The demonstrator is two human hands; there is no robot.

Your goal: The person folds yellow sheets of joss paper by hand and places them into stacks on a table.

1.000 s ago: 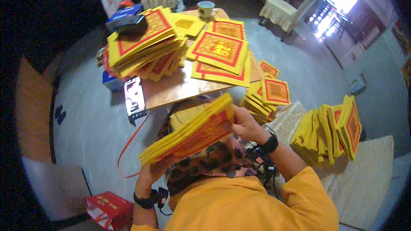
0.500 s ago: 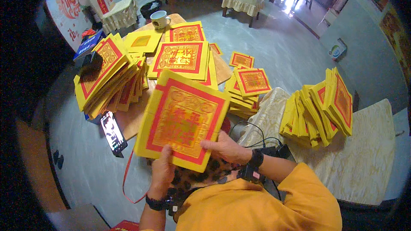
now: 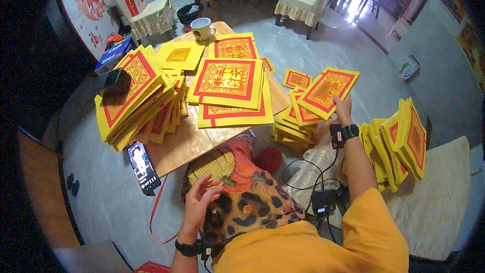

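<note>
My right hand (image 3: 343, 110) reaches forward right and grips a sheaf of joss paper (image 3: 327, 90) by its near edge. This sheaf, yellow with a red printed frame, is at the top of the pile of joss paper (image 3: 290, 129) beside the table; whether it rests there fully I cannot tell. Above my lap, my left hand (image 3: 199, 205) is empty, fingers loosely curled and apart. More joss paper (image 3: 227, 82) lies stacked in the middle of the wooden table (image 3: 184, 141). A taller fanned pile of joss paper (image 3: 134, 96) leans at the table's left, with a small black box (image 3: 117, 80) on it.
A phone (image 3: 142, 168) with a lit screen stands at the table's near left corner. A mug (image 3: 202, 29) is at the far corner. Black cables (image 3: 323, 199) run beside my right arm. Another row of joss paper (image 3: 396, 146) stands on a patterned cover (image 3: 429, 197) at right.
The joss paper sheaf, held in both hands over my lap before, has moved forward right with my right hand to the pile. My left hand has let go of it.
</note>
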